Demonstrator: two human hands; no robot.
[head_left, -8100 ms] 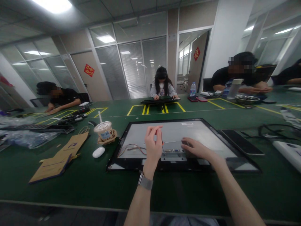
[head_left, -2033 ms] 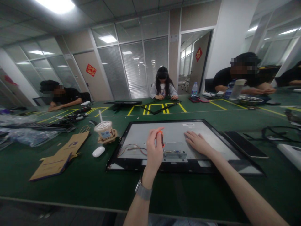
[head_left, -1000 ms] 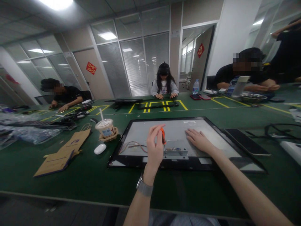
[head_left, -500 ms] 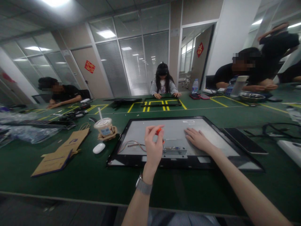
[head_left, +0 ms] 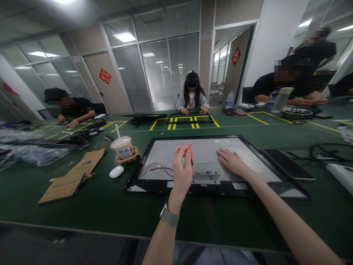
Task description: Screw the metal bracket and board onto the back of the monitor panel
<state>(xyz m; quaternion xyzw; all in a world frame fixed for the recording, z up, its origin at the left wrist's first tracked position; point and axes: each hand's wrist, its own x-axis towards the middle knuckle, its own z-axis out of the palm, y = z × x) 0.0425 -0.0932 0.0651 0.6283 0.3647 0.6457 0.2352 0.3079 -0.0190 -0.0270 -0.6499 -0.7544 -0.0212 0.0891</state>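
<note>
A large monitor panel point(head_left: 248, 154) lies back-up on the green table, with a black frame and a grey metal back. My left hand point(head_left: 181, 170) pinches an orange-handled screwdriver point(head_left: 189, 154) held upright, its tip down at a small metal connector bracket point(head_left: 206, 176) near the panel's front edge. My right hand point(head_left: 231, 162) lies flat with fingers spread on the metal back, just right of the bracket. Thin red and white wires point(head_left: 157, 168) curl over the panel's left part.
A lidded drink cup with a straw point(head_left: 122, 147), a white mouse point(head_left: 116, 171) and a brown paper bag point(head_left: 74, 176) lie left of the panel. A dark slab point(head_left: 288, 163) and black cables point(head_left: 327, 151) are at right. Several other people sit around the table.
My left hand has kept shifting its fingers on the upright screwdriver at the bracket. My right hand moved off the bracket to lie flat on the panel. The person opposite laid a frame flat.
</note>
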